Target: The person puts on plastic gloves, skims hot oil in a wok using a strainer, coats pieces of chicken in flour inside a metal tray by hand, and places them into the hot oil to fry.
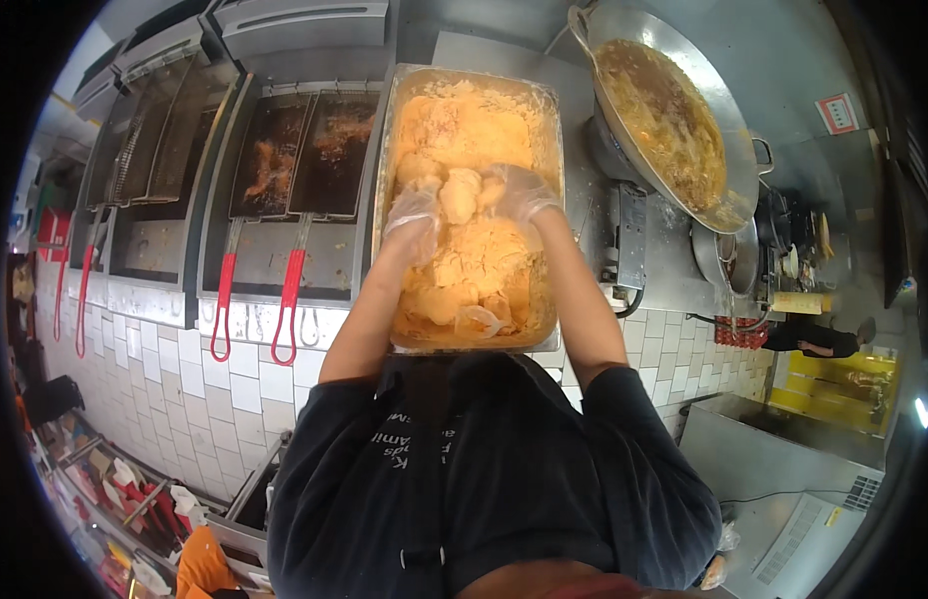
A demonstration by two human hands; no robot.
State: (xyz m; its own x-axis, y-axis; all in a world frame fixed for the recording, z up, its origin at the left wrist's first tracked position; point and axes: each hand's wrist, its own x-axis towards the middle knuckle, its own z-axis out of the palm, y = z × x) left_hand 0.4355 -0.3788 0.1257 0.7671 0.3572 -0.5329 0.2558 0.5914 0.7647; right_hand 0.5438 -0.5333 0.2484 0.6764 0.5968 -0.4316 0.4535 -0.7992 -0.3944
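Note:
A deep metal pan (555, 112) full of orange-yellow breading flour (501, 135) lies before me. My left hand (419, 213), in a clear plastic glove, is down in the flour at the left side of the pan. Opposite it, my right hand (518, 193), gloved the same way, reaches in from the right. Between the two hands sits a lumpy flour-coated piece of food (460, 196), close against the fingers. Flour covers the fingertips, so their grip is unclear. A clear plastic scoop or cup (480, 320) lies partly sunk at the near end.
Left of the pan, fryer baskets (336, 150) with red handles (291, 299) sit in dark oil, food frying inside. A large wok (741, 150) of bubbling oil stands right, beside a metal pot (722, 258). Another person (823, 341) is far right. An orange garment (204, 561) shows lower left.

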